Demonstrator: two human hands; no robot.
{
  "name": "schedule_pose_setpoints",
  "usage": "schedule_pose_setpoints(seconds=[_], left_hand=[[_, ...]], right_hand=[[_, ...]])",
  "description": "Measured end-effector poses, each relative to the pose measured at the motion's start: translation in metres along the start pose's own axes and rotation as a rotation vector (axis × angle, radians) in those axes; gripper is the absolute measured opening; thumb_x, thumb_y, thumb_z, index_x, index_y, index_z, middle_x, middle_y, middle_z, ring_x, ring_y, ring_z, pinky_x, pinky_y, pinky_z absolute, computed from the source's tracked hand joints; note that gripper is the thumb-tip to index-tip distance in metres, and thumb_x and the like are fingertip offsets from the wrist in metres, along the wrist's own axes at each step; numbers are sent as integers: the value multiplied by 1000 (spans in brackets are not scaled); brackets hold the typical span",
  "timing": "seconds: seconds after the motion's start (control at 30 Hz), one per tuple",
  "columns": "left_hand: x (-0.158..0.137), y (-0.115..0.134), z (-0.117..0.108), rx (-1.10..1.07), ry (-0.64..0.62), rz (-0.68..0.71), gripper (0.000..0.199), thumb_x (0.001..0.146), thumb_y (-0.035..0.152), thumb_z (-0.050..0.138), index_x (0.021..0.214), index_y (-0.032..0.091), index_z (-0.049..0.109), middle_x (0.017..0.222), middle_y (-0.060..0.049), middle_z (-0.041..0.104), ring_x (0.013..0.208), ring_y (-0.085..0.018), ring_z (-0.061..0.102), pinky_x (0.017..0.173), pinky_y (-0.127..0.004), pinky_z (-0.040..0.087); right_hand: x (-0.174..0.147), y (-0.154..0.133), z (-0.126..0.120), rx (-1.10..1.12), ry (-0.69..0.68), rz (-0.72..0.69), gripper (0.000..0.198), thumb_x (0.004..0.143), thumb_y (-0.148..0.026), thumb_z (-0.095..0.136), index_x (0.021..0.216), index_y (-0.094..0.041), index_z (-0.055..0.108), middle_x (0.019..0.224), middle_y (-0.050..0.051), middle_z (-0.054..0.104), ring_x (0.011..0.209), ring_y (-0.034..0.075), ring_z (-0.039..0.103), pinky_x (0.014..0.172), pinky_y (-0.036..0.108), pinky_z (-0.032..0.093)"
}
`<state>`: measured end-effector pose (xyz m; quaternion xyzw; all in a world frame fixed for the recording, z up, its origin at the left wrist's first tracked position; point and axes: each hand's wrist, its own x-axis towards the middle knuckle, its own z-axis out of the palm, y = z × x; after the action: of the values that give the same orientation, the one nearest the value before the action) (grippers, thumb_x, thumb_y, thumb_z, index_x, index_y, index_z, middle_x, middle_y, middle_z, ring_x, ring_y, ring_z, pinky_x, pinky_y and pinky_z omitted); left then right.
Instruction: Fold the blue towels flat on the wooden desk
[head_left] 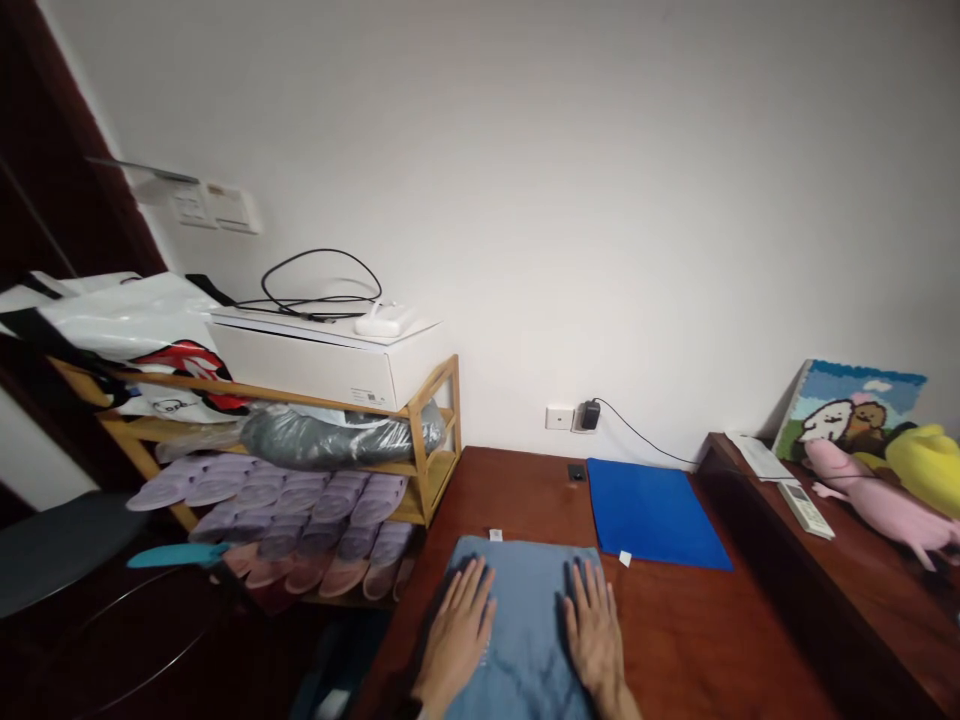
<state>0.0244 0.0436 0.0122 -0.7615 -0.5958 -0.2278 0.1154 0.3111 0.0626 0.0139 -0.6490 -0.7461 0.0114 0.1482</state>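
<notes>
A grey-blue cloth (529, 610) lies flat on the brown wooden table (667, 640), its near end cut off by the bottom of the view. My left hand (457, 635) rests palm down on its left side, fingers stretched forward. On the right side my right hand (595, 625) lies flat too, fingers slightly spread. Neither hand grips anything. A small white tag (496, 536) sticks out at the cloth's far edge. Beyond my right hand is a bright blue cloth (656, 512), lying flat, with a white tag (625, 559) at its near edge.
To the left stands a wooden rack (421, 465) with several lilac slippers (322, 505) and a white box (315, 355) on top. A plugged-in black adapter (591, 414) is at the wall. At right, a raised ledge bears a remote control (806, 510) and a pink plush toy (877, 495).
</notes>
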Motion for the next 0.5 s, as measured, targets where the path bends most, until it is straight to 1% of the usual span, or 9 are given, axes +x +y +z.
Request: schedule_pose_setpoints(seconds=[0.03, 0.1, 0.17, 0.2, 0.23, 0.3, 0.4, 0.47, 0.5], left_hand=[[-12, 10, -4, -11, -22, 44, 57, 109, 44, 44, 165, 32, 44, 173, -4, 39, 157, -26, 43, 128, -49, 41], [-30, 27, -10, -34, -74, 91, 59, 108, 47, 47, 166, 38, 41, 173, -1, 38, 156, -27, 45, 126, -50, 44], [-42, 31, -13, -45, -120, 79, 58, 108, 51, 47, 164, 40, 44, 169, -2, 44, 153, -28, 49, 123, -51, 47], [-46, 28, -13, -48, -139, 58, 57, 107, 53, 46, 163, 39, 46, 168, -2, 46, 152, -29, 51, 122, -52, 48], [-50, 21, -14, -48, -156, 27, 58, 107, 55, 46, 163, 38, 47, 167, -3, 47, 151, -29, 51, 122, -53, 48], [-58, -2, -17, -37, -172, -49, 60, 106, 57, 46, 162, 34, 49, 168, -5, 46, 152, -32, 50, 122, -55, 48], [-71, -32, -26, -5, -147, -105, 61, 106, 53, 46, 161, 27, 53, 167, -8, 47, 150, -34, 52, 122, -56, 48], [-75, -33, -33, 17, -104, -90, 59, 107, 47, 44, 161, 24, 52, 167, -8, 47, 150, -32, 53, 123, -53, 48], [-75, -25, -36, 26, -83, -73, 59, 108, 44, 43, 162, 23, 50, 168, -7, 46, 150, -31, 52, 124, -50, 47]], right_hand=[[-12, -9, 3, 33, 13, -44, 64, 113, -54, 25, 169, -25, 34, 175, 3, 23, 165, 27, 19, 134, 52, 22], [-30, -30, 5, 79, -25, -99, 64, 113, -54, 26, 169, -25, 34, 174, 3, 26, 164, 27, 22, 134, 51, 24], [-40, -45, 3, 91, -109, -116, 63, 113, -51, 27, 169, -22, 34, 173, 3, 26, 163, 27, 24, 134, 51, 24], [-41, -46, 1, 85, -149, -112, 63, 112, -49, 26, 169, -21, 33, 173, 3, 24, 163, 27, 23, 134, 51, 23], [-41, -42, -2, 71, -181, -100, 64, 112, -48, 26, 169, -20, 32, 174, 2, 22, 164, 27, 21, 135, 51, 21], [-39, -21, -9, 21, -225, -46, 65, 112, -46, 23, 170, -17, 29, 175, 2, 17, 164, 27, 18, 135, 52, 18], [-37, 16, -21, -61, -248, 105, 69, 110, -44, 22, 169, -8, 28, 175, 6, 16, 164, 29, 18, 135, 53, 18], [-42, 21, -27, -61, -201, 168, 72, 110, -45, 22, 168, -3, 29, 174, 10, 18, 164, 30, 18, 135, 52, 18], [-46, 14, -29, -35, -158, 158, 73, 110, -47, 22, 167, -3, 30, 174, 11, 19, 164, 30, 18, 135, 52, 18]])
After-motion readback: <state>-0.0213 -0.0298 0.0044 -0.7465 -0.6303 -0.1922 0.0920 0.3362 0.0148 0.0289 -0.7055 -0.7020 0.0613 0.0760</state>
